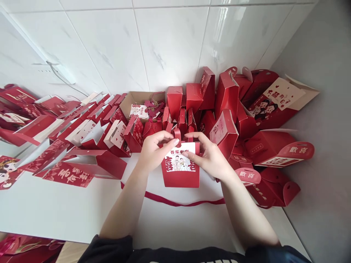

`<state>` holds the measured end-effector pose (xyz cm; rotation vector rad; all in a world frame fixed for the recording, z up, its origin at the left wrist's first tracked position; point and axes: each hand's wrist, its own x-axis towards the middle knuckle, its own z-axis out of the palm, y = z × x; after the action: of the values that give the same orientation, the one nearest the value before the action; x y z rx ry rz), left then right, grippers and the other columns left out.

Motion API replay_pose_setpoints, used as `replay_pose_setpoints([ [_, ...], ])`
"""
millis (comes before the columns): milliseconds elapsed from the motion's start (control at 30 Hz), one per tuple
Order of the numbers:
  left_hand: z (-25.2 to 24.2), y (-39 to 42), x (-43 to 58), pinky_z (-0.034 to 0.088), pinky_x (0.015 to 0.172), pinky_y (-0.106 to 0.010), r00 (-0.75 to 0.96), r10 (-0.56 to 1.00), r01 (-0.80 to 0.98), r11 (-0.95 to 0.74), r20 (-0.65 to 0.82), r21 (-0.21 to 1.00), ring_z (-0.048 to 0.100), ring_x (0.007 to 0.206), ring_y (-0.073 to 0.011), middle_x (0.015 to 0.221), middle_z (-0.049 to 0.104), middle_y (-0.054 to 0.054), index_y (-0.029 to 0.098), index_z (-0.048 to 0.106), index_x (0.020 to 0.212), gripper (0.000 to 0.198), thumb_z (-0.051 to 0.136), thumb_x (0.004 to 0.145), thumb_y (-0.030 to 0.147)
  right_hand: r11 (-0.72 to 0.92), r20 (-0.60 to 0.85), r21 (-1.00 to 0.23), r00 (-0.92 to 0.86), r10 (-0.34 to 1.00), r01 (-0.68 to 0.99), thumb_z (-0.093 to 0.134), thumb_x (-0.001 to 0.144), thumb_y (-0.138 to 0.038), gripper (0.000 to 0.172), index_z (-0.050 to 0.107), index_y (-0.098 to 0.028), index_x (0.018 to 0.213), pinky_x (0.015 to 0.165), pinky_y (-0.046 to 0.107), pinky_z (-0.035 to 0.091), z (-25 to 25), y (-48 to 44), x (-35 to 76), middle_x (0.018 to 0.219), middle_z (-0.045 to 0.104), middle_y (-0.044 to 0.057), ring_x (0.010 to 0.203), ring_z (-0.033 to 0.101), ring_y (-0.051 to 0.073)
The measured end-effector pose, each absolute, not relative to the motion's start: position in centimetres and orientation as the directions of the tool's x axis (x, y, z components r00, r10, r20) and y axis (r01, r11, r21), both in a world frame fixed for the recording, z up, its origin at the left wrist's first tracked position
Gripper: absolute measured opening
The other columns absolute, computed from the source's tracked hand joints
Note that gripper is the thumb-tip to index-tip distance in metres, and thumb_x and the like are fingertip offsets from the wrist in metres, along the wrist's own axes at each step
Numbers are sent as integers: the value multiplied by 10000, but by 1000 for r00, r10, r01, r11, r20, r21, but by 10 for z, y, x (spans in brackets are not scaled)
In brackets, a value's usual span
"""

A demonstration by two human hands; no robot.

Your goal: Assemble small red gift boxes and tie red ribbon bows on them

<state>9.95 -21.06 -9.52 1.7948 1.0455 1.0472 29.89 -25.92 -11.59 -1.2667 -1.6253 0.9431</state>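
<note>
A small red gift box stands on the white table in front of me. On its front is a white card printed with a wedding couple and red characters. My left hand pinches a dark red ribbon at the box's top, thumb and forefinger closed round it. My right hand is at the box's upper right. Its thumb lies against the card and its forefinger reaches over the top edge near the ribbon. What the remaining fingers touch is hidden.
A long dark red ribbon lies across the table nearer me. An open cardboard box with cards and ribbons stands at the back. Several open red paper bags stand left; several red gift boxes are crowded right, by the grey wall.
</note>
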Motion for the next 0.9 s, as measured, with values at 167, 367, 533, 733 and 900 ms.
replay_pose_setpoints([
  [167, -97, -213, 105, 549, 721, -282, 323, 928, 127, -234, 183, 964, 681, 859, -189, 1070, 699, -54, 219, 648, 1080, 285, 688, 864, 401, 257, 265, -956, 44, 963, 139, 687, 884, -432, 516, 481, -303, 1339, 637, 346, 594, -121, -256, 287, 1025, 737, 55, 837, 717, 239],
  [367, -99, -220, 110, 582, 692, -299, 326, 930, -51, -164, 172, 985, 698, 842, -205, 1040, 705, -52, 252, 589, 1182, 341, 668, 886, 399, 377, 406, -902, 116, 907, 209, 643, 924, -392, 321, 610, -296, 1229, 741, 326, 577, -115, -260, 288, 1174, 698, 42, 952, 686, 215],
  [533, -103, -220, 114, 562, 643, -256, 287, 933, -66, -206, 216, 976, 668, 768, -163, 942, 684, -27, 250, 616, 1120, 274, 663, 897, 404, 351, 384, -909, 121, 916, 226, 651, 917, -406, 245, 656, -287, 1131, 724, 298, 548, -115, -260, 290, 1060, 711, 18, 894, 666, 191],
  [733, -103, -220, 115, 547, 665, -244, 252, 920, -57, -296, 300, 954, 639, 774, -147, 929, 672, -17, 247, 626, 1076, 236, 695, 880, 359, 350, 375, -922, 151, 915, 169, 685, 894, -384, 223, 648, -267, 1080, 699, 278, 534, -115, -261, 286, 997, 696, 10, 835, 643, 170],
  [900, -102, -223, 115, 523, 622, -239, 246, 925, -35, -289, 289, 957, 612, 701, -136, 838, 651, 1, 240, 619, 1059, 229, 684, 885, 375, 360, 370, -929, 177, 912, 84, 703, 882, -362, 235, 647, -271, 1092, 732, 291, 553, -114, -263, 284, 1007, 697, 15, 869, 661, 180],
])
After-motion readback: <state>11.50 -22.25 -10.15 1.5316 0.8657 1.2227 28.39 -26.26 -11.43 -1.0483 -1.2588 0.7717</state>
